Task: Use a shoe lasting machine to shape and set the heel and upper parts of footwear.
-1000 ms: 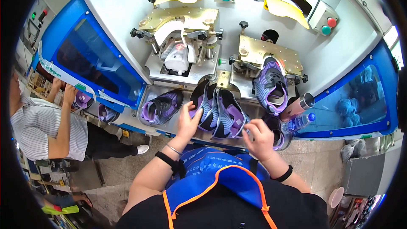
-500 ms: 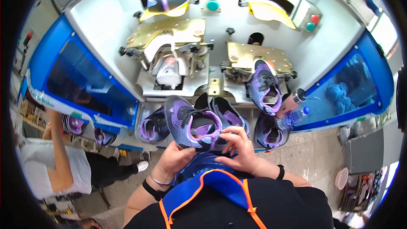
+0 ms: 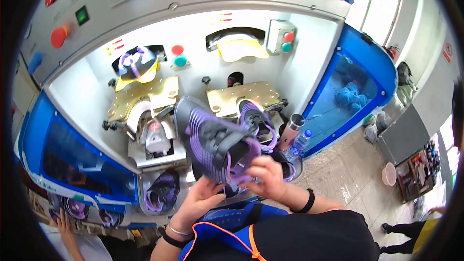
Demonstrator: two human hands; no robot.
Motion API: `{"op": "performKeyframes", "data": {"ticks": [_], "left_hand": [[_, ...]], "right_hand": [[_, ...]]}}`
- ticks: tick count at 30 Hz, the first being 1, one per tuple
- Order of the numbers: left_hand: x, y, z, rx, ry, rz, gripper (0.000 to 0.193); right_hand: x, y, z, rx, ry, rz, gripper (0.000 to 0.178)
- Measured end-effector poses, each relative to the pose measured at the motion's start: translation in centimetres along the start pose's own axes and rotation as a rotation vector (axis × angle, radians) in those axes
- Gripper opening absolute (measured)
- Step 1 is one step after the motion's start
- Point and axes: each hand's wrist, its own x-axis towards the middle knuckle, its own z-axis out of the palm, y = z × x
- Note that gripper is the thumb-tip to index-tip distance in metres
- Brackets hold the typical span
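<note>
A black and purple sneaker (image 3: 208, 135) is held up in front of me, its toe pointing away and to the left. My left hand (image 3: 200, 200) is closed under its heel end. My right hand (image 3: 267, 178) has its bent fingers on the purple collar at the heel. Behind it, another sneaker (image 3: 256, 121) leans against the right-hand press station. One more sneaker (image 3: 162, 192) lies on the metal ledge to the left. Part of a further shoe on the ledge is hidden by the held sneaker and my right hand.
A machine holds a left press mould (image 3: 157, 135) and a brass plate (image 3: 241, 97) on the right. A pink flask (image 3: 290, 133) and a water bottle (image 3: 299, 145) stand at the right. Blue doors (image 3: 350, 92) flank the opening. A co-worker's hand (image 3: 65, 229) is at the lower left.
My view has turned right and up, so the control panel now shows. The held sneaker is raised nearer, covering more of the machine. Both hands stay on its heel end.
</note>
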Motion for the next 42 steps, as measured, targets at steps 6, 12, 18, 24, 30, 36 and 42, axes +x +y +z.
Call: {"op": "performKeyframes", "data": {"ticks": [6,12,18,24,30,36,42], "left_hand": [[-0.8,-0.7,-2.0,0.019,0.11,-0.015,0.039],[-1.6,-2.7,-2.3,-0.063,0.157,-0.049,0.036],[-2.8,-3.1,-3.0,-0.021,0.234,-0.023,0.035],[-2.5,-6.0,-4.9,-0.019,0.22,-0.081,0.029],[-1.2,-7.1,-6.5,0.052,0.077,-0.179,0.044],[2.6,-7.6,-6.3,0.071,-0.123,-0.227,0.04],[7.7,-9.3,-4.7,0.109,-0.279,-0.351,0.032]], "right_hand": [[13.2,6.3,-6.6,-0.424,0.093,0.166,0.034],[21.4,18.4,-6.5,-0.515,-0.066,0.233,0.034],[21.0,21.4,-0.8,-0.421,0.336,0.221,0.062],[13.6,29.8,-3.2,-0.216,0.436,0.699,0.067],[15.3,26.3,-2.6,-0.278,0.263,0.764,0.06],[8.3,12.4,-3.2,0.063,0.153,0.382,0.008],[-3.9,-0.1,-2.6,0.131,0.065,0.354,0.009]]}}
